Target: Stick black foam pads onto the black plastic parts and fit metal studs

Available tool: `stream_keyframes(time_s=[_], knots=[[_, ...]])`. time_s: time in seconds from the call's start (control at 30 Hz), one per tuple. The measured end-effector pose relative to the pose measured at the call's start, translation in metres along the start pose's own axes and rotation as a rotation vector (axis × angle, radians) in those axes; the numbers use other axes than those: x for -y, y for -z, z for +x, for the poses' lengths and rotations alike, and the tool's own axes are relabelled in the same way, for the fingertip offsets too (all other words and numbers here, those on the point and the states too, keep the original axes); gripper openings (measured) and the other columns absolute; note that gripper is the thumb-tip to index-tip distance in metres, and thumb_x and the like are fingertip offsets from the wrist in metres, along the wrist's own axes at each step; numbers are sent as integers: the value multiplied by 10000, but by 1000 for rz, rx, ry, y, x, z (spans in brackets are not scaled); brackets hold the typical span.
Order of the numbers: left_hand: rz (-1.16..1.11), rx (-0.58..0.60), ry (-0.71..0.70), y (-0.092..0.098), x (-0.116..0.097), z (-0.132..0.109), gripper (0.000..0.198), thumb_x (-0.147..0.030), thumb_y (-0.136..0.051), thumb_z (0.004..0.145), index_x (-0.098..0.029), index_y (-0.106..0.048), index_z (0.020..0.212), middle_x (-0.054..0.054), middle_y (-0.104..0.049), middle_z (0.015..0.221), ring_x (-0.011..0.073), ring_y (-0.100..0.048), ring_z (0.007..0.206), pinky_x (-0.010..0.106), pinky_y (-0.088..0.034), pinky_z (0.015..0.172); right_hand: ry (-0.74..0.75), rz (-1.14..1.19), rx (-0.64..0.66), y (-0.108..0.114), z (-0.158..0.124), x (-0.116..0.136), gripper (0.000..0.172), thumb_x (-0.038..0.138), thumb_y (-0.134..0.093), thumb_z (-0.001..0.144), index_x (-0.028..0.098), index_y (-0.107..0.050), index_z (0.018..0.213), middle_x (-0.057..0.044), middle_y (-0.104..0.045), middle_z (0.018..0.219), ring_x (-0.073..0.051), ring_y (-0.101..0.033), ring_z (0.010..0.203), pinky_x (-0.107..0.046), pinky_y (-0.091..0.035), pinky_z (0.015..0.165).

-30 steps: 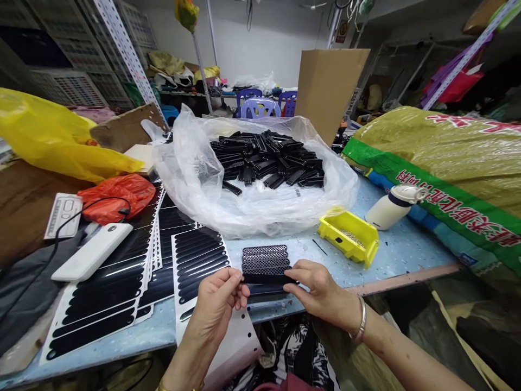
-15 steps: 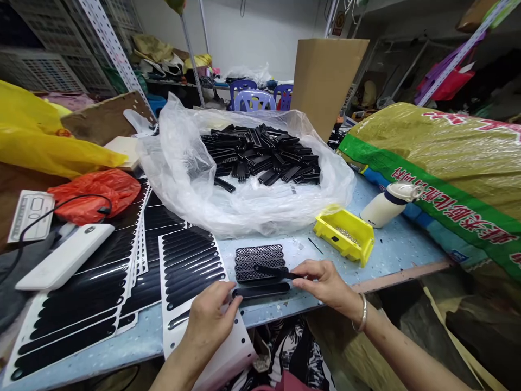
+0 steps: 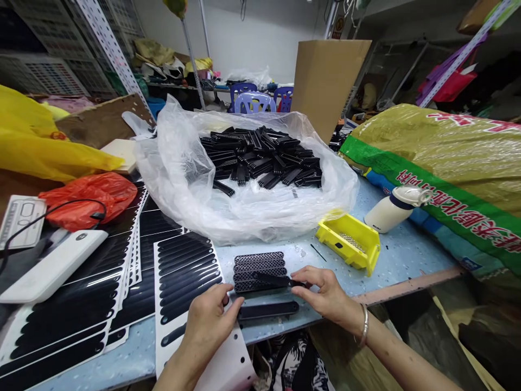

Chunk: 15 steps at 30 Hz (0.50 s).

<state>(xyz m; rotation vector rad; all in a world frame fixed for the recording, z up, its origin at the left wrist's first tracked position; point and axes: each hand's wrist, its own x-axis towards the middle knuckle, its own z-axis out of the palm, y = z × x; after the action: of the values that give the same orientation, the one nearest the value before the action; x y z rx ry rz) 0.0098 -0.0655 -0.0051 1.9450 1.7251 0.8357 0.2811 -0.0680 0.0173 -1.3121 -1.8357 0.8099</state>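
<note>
My right hand pinches the end of a slim black piece, its kind unclear, over a row of black perforated strips lying side by side. A smooth black strip lies apart, nearer the table's front edge. My left hand has thumb and forefinger apart, close to that strip's left end; whether they touch is unclear. Beneath this hand lies a white backing sheet with black strip-shaped stickers, its lower part hanging over the edge.
A clear plastic bag holds a heap of black strips. On the right are a yellow bin of small metal bits, a white bottle and a large printed sack. More sticker sheets and a white device lie left.
The smooth black strip sits slightly lower and farther right, clearer of the perforated strips. My right hand still pinches the slim piece, slightly lower. The whole view has shifted a little.
</note>
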Motion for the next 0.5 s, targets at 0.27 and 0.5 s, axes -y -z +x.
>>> stream_keyframes(time_s=[0.27, 0.5], knots=[[-94, 10, 82, -6, -5, 21, 172, -392, -702, 663, -220, -704, 657, -3, -594, 489, 161, -521, 467, 258, -352, 509, 12, -112, 8, -15, 25, -4, 105, 233, -655, 790, 186, -744, 818, -43, -689, 690, -159, -620, 634, -265, -477, 592], [-134, 53, 65, -2, -4, 20, 102, -318, -717, 649, -216, -713, 661, -12, -595, 508, 142, -503, 469, 244, -352, 509, 16, -87, 142, -9, 26, 1, 105, 227, -644, 797, 193, -741, 818, -56, -711, 762, -184, -653, 719, -287, -508, 652]])
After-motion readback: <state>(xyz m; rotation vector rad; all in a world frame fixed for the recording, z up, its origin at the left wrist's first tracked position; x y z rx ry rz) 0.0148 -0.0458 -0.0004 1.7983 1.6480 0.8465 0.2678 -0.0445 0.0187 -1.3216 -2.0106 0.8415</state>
